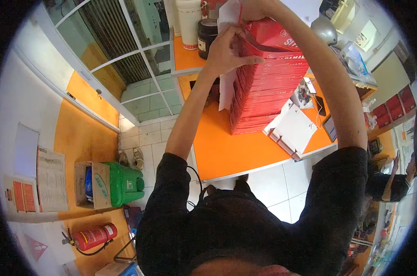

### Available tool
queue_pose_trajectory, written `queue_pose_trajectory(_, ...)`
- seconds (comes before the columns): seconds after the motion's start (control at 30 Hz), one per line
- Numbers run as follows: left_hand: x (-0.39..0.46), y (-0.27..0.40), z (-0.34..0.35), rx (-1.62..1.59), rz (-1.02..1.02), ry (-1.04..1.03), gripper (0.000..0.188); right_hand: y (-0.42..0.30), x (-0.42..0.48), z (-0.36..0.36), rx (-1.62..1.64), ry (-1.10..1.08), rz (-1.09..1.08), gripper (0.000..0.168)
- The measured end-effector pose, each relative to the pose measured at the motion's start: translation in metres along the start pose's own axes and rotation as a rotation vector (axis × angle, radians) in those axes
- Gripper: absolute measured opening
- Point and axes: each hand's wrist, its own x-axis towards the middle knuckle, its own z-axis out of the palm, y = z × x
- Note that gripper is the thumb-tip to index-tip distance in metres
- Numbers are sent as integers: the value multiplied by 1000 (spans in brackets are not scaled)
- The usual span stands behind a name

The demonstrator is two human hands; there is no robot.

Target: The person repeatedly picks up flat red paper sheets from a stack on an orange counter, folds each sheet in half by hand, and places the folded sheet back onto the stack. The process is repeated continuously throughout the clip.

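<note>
A tall stack of flat red printed cartons (260, 93) stands on the orange table (229, 151). My left hand (229, 51) is at the upper left of the stack, its thumb along the edge of a partly opened red carton (269, 36) on top. My right hand (258, 10) is at the carton's far upper edge, bent over it from the right; its fingers are mostly hidden. A white sheet or carton panel (227, 86) hangs upright along the stack's left side. Flat white cartons (291, 129) lie to the right of the stack's base.
Behind the stack stand a black jar (207, 38) and a white container (188, 24). A tablet (330, 128) and a cable lie at the table's right. A green bin (125, 184) and shoes (137, 158) are on the floor at left. Another person (391, 183) is at far right.
</note>
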Motion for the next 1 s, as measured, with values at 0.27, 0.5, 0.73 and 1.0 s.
queue_pose_trajectory(0.27,-1,2,0,65,-60,-3,77,-17,-10,-21,-246,-139,-226,25)
queue_pose_trajectory(0.5,-1,5,0,74,-95,-14,67,-42,-17,-15,-178,-87,-97,33)
queue_pose_trajectory(0.73,-17,18,19,189,69,133,48,-45,-17,28,265,64,439,44)
queue_pose_trajectory(1.0,24,14,24,-79,210,488,13,36,-65,13,89,204,781,56)
